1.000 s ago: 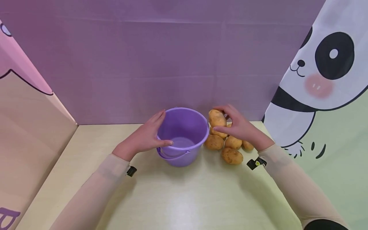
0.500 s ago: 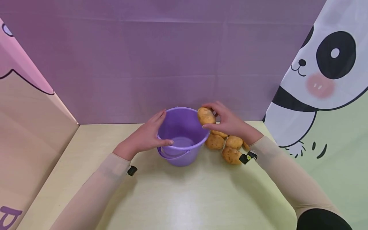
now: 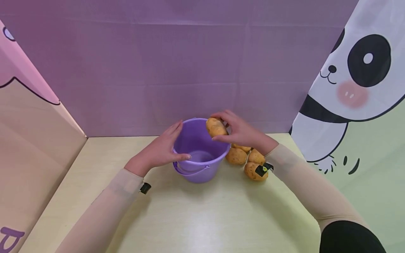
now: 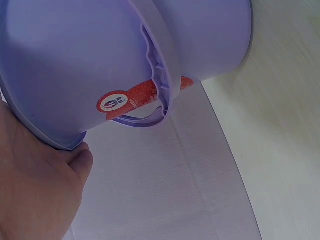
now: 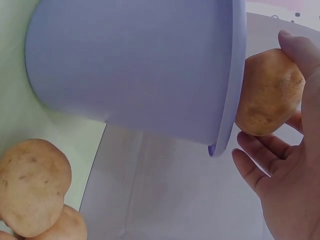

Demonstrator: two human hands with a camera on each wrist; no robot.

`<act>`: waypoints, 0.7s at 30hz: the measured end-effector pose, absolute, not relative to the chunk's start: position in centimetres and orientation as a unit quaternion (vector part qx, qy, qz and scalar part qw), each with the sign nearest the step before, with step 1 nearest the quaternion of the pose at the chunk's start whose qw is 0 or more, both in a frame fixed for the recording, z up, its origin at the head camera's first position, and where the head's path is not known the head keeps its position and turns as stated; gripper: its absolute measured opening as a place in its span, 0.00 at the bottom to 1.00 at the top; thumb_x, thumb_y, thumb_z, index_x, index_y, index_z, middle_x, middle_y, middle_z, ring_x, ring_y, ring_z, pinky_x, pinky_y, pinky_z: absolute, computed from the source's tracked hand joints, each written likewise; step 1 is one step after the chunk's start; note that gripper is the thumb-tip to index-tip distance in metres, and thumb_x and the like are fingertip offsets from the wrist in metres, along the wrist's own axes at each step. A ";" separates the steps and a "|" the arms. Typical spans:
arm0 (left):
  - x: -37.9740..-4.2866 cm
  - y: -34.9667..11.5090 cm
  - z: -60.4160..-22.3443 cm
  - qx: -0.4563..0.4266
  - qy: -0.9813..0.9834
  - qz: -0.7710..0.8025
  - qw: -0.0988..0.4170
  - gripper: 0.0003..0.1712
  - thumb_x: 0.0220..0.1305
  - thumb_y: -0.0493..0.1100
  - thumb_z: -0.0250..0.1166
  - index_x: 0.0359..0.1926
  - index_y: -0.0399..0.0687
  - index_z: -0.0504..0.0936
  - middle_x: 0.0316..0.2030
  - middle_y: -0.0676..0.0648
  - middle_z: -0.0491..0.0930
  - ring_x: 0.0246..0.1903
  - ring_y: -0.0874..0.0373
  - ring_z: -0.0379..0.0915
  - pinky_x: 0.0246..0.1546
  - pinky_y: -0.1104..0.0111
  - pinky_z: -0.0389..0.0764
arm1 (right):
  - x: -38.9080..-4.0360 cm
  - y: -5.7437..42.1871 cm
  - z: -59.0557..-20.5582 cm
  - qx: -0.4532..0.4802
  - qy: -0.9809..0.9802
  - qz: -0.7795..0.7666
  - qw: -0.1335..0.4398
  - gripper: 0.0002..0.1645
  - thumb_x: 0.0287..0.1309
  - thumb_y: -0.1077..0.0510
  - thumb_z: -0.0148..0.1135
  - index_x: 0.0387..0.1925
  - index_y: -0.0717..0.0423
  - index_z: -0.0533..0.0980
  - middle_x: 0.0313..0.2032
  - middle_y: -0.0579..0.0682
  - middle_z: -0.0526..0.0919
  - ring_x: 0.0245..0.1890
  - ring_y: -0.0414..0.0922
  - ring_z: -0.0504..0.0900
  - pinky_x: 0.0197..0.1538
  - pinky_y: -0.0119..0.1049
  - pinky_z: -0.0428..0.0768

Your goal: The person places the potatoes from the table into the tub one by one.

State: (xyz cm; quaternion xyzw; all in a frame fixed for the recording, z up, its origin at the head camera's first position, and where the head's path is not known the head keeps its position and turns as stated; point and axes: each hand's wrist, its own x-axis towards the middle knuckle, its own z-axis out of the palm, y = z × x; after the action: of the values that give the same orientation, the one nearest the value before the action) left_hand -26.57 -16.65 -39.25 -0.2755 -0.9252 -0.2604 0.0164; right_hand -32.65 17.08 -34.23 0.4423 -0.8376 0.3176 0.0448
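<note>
A purple bucket [image 3: 197,172] stands upright on the table, its handle hanging at the front left. My left hand [image 3: 159,149] holds the bucket's left rim, thumb over the edge; in the left wrist view the left hand [image 4: 40,175] is against that rim. Over the right part of the bucket's mouth, my right hand [image 3: 242,131] grips a potato [image 3: 216,127] between thumb and fingers. In the right wrist view this potato [image 5: 270,92] is level with the rim, partly hidden behind it. Several more potatoes [image 3: 236,156] lie beside the bucket on the right.
The light wooden table [image 3: 196,218] meets a purple backdrop [image 3: 158,70] just behind the bucket. A pink and beige printed panel [image 3: 31,140] borders the left side, and a panda-printed panel [image 3: 364,147] the right. The right wrist's camera overlaps the front potato in the head view.
My right hand has carried the potato leftward from above the other potatoes to over the bucket's mouth. The left hand and the bucket have stayed in place.
</note>
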 end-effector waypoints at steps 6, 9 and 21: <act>-26.6 -16.7 -39.3 -0.274 -0.925 -0.262 0.015 0.76 0.64 0.73 0.75 0.89 0.37 0.41 0.90 0.39 0.38 0.88 0.40 0.36 0.85 0.44 0.51 | -32.9 15.9 -33.9 0.457 -0.833 0.308 0.042 0.45 0.62 0.49 0.83 0.76 0.55 0.74 0.62 0.53 0.79 0.59 0.49 0.78 0.62 0.55 0.82; -26.6 -16.7 -39.3 -0.274 -0.925 -0.262 0.014 0.77 0.63 0.74 0.75 0.89 0.37 0.42 0.90 0.38 0.39 0.88 0.41 0.35 0.85 0.44 0.51 | -33.0 15.5 -34.0 0.458 -0.834 0.306 0.038 0.46 0.63 0.49 0.83 0.77 0.56 0.74 0.63 0.53 0.80 0.61 0.49 0.79 0.65 0.52 0.81; -26.5 -16.6 -39.1 -0.273 -0.926 -0.261 0.013 0.77 0.63 0.75 0.75 0.89 0.37 0.41 0.89 0.38 0.38 0.88 0.40 0.36 0.85 0.43 0.52 | -33.6 14.0 -34.1 0.455 -0.836 0.306 0.008 0.48 0.62 0.46 0.84 0.77 0.56 0.73 0.66 0.54 0.79 0.64 0.50 0.79 0.70 0.57 0.79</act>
State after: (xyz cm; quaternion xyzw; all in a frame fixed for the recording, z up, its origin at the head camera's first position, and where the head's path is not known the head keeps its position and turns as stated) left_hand -26.52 -16.59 -39.08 -0.2729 -0.9260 -0.2607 0.0130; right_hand -33.64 14.00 -34.07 0.4547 -0.8365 0.3058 0.0075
